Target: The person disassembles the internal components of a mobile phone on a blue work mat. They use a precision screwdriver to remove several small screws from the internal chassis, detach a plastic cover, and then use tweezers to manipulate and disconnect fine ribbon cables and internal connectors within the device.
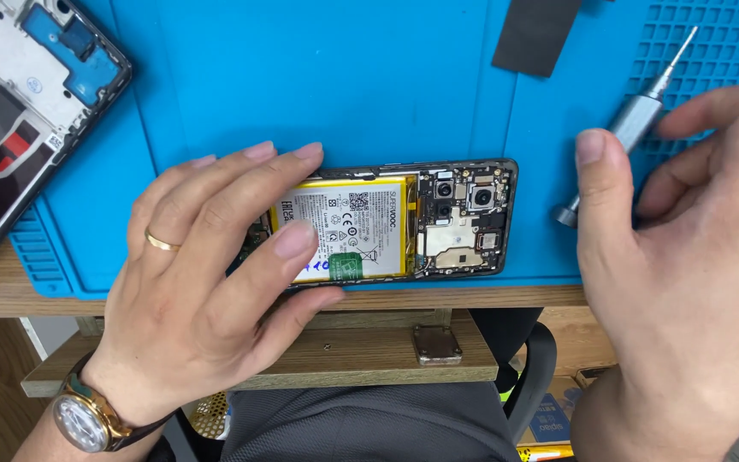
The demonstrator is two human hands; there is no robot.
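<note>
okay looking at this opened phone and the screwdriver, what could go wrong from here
The left hand presses its thumb on the bare battery; hard pressure might dent it. The screwdriver by the right hand could slip onto the exposed board. The phone lies near the mat's front edge and could slide off.

Opened phone's (387,221) lower end hidden under left hand (207,282); second phone frame (19,103) and right hand (686,274) cut off by edges.

— From my screen, the mat (301,77) reads bright blue, the opened phone (464,218) black-framed, its battery (352,227) white with a yellow edge.

— I see a silver screwdriver (635,120), a gold ring (162,242) and a gold-cased watch (87,419). The back cover (10,111) looks red, black and grey, with a blue patch.
</note>
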